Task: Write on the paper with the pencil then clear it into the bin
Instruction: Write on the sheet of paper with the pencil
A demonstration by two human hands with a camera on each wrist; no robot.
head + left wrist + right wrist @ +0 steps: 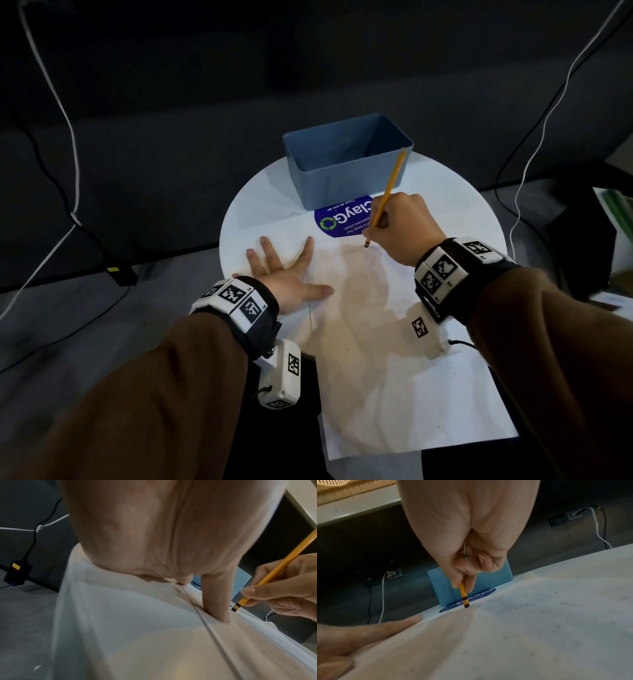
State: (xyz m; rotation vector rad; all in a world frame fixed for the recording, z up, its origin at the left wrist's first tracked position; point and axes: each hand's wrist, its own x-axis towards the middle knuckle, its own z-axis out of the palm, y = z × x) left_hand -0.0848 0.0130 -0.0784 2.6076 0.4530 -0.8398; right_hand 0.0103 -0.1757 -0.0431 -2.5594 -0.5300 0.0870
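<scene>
While left hand (279,274) lies flat, fingers spread on paper (394,342), right hand (404,229) pinches pencil (388,195), tilted.

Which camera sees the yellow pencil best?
The head view: the whole pencil shows, slanting up from the right hand. Both wrist views show only part of it, near the paper.
</scene>
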